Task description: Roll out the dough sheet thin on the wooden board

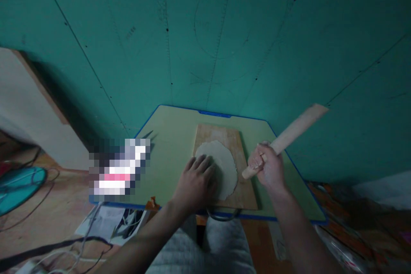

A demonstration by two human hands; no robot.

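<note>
A thin, roughly round sheet of dough (226,171) lies flat on a wooden board (245,192), its edge uneven. Resting over the dough's left side is my left hand (201,175), palm down with the fingers loosely spread and slightly bent. It covers part of the sheet. Beside the board's right edge, my right hand (268,165) is closed around the narrow end of a pale wooden rolling pin (298,127). The pin is tilted, its broader far end pointing up and to the right, apart from the dough.
The board sits on a pale green folding table (173,137) with blue edging, against a green wall (205,43). At the table's left is a pixelated object (118,171). An orange clip (153,202) grips the front edge. Cables (83,244) lie on the floor at left.
</note>
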